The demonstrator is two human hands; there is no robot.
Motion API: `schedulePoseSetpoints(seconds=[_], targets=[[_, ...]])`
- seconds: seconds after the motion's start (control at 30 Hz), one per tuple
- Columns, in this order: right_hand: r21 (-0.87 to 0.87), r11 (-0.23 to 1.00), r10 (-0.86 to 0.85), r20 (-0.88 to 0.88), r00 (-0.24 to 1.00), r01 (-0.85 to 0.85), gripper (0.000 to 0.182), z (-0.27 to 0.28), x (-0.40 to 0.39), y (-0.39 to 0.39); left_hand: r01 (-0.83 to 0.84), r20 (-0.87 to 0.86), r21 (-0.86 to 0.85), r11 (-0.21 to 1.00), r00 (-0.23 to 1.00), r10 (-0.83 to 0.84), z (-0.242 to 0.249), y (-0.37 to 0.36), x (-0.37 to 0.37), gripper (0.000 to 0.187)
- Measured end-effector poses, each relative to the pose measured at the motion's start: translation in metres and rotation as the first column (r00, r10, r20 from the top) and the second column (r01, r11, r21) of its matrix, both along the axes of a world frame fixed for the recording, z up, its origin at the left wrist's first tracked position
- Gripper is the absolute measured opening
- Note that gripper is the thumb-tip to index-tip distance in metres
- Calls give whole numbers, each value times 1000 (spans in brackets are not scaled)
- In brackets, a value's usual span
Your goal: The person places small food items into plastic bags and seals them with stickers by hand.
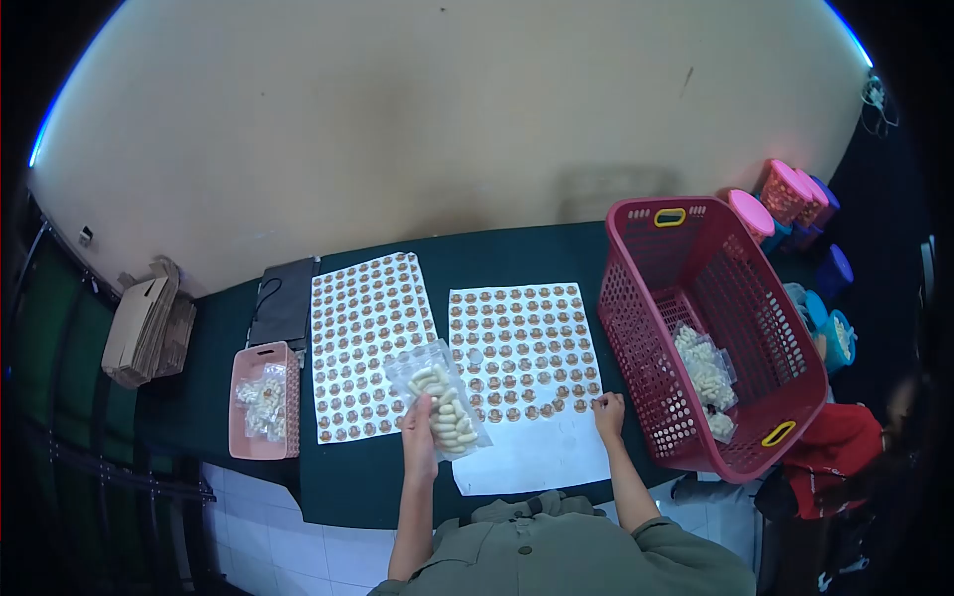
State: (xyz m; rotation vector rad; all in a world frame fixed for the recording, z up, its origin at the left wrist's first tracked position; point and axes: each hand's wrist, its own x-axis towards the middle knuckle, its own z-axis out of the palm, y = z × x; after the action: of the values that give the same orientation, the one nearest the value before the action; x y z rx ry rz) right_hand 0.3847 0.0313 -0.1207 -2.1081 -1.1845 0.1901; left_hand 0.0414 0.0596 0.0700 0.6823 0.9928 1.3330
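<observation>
A clear plastic bag point(449, 402) of pale, oblong pieces is gripped by my left hand point(419, 437), which holds it over the gap between two white sheets. My right hand point(609, 414) is at the right edge of the right sheet point(532, 462), its fingers closed beside the lowest row of round brown stickers; whatever they pinch is too small to make out. Some places in the sticker rows of this sheet look pale. The left sheet point(368, 348) carries many rows of similar round stickers.
A large dark-red basket point(636, 328) holding bagged pale pieces stands at the right. A pink basket point(237, 402) with similar bags is at the left, near a black bag point(283, 310) and folded cardboard point(144, 323). Lidded tubs point(785, 194) and a person in red point(840, 447) are beyond the large basket.
</observation>
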Motion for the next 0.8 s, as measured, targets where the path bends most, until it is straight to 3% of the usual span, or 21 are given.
schedulePoseSetpoints(seconds=[0.17,0.23,0.27,0.33,0.47,0.57,0.67,0.8], targets=[[-56,997,-57,-149,987,49,15,14,4,8,74,80,-23,997,994,-72,8,-4,2,33],[-22,997,-77,-512,856,76,15,25,6,19,122,119,-21,992,986,-119,1,-3,0,35],[-22,1000,-23,-717,697,10,14,68,-8,20,178,71,1,984,981,-178,6,-4,3,34],[179,979,198,-774,602,-93,10,119,-30,27,262,-24,39,964,965,-261,16,-5,8,36],[415,882,471,-764,441,-222,8,228,-97,26,338,-96,76,938,939,-331,25,-3,16,40],[466,811,582,-706,403,-355,9,250,-132,22,328,-111,62,943,941,-320,23,-2,24,43],[497,760,645,-501,577,-419,14,254,-159,19,343,-142,88,935,934,-329,33,-5,26,45],[488,785,605,-470,643,-382,19,253,-173,16,290,-215,129,948,942,-259,24,-7,28,45]])
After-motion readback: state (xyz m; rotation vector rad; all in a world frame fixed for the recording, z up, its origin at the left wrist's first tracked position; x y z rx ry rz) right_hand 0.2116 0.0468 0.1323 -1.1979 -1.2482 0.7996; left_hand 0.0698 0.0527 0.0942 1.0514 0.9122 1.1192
